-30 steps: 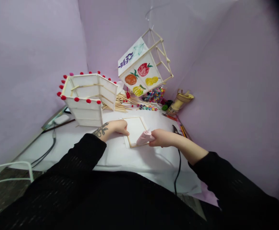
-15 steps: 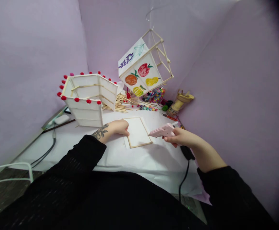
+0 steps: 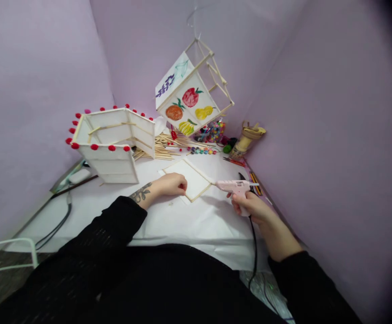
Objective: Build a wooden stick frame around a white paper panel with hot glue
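Right hand [image 3: 250, 208] is wrapped around the grip of a pink glue gun [image 3: 235, 186], fingers curled tight on the handle, nozzle pointing left toward the corner of a small paper panel [image 3: 189, 178]. The nozzle tip sits just beside the panel's right corner; whether it touches is hard to say from here. A black cord [image 3: 254, 247] runs down from under that hand toward the table edge.

Left hand [image 3: 171, 184] lies on the near-left side of the panel, fingers bunched together and curled down onto its edge, pinning it to the white table cover [image 3: 169, 220]. The panel lies flat in the middle of the table, turned like a diamond, with thin wooden sticks framing its edges. A tattoo shows on the left wrist, black sleeves on both arms.

Behind the left hand stands a white box frame [image 3: 110, 144] with red pompoms along its rim. Hanging above the table, tilted, is a lantern [image 3: 187, 96] painted with fruit on its paper faces. Under it lies a heap of wooden sticks [image 3: 160, 147], a row of coloured beads [image 3: 201, 150], and a jar of colourful bits [image 3: 211, 132]. Off to the right near the wall stands a spool of twine [image 3: 248, 139], with scissors [image 3: 231, 159] just in front of it.
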`<state>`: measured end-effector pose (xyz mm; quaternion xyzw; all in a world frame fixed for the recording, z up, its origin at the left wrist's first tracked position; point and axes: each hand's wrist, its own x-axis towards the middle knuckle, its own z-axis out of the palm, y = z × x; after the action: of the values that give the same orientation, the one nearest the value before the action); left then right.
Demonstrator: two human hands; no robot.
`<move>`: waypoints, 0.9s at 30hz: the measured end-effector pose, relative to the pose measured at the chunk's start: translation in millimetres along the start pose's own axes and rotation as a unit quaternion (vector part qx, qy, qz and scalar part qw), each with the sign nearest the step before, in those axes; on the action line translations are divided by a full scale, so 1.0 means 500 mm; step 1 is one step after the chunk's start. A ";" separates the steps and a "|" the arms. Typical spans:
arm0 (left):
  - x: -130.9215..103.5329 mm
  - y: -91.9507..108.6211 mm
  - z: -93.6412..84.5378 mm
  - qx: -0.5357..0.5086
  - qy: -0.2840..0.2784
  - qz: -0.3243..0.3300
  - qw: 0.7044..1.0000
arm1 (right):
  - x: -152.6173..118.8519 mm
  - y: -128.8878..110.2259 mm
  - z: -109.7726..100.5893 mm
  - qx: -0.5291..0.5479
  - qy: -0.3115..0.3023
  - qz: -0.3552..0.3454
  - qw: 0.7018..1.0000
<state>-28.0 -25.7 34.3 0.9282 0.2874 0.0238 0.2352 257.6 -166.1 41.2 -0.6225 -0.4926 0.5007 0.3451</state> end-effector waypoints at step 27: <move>-0.027 -0.091 -0.056 -0.041 0.177 -0.346 0.921 | 0.125 -0.049 0.092 0.223 0.155 0.025 0.962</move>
<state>-68.3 11.9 40.0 0.7410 0.6264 0.1163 0.2121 207.7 -102.3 33.9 -0.6115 -0.2931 0.5039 0.5350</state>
